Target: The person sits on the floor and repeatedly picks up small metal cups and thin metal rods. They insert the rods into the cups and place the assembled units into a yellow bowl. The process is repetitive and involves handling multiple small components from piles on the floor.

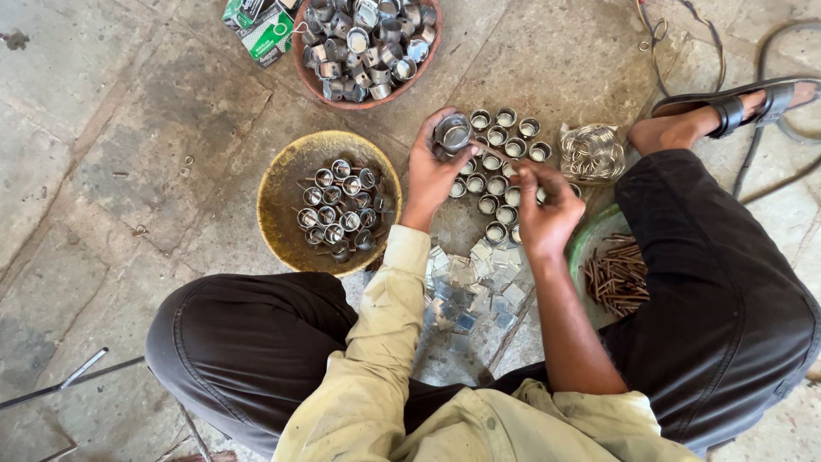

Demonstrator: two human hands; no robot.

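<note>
Left hand (432,167) gripping a small silver metal cup (452,133) above rows of matching cups (499,162), right hand (547,210) pinched on a thin rod (496,156), worn grey stone floor (128,128), yellow round dish (282,184) left.

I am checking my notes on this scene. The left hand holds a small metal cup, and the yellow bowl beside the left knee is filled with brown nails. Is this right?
Not quite. The left hand does hold a small metal cup, but the yellow bowl holds more metal cups fitted with pins, not nails. The brown nails lie in the green dish by the right knee. The head view shows this.
</note>
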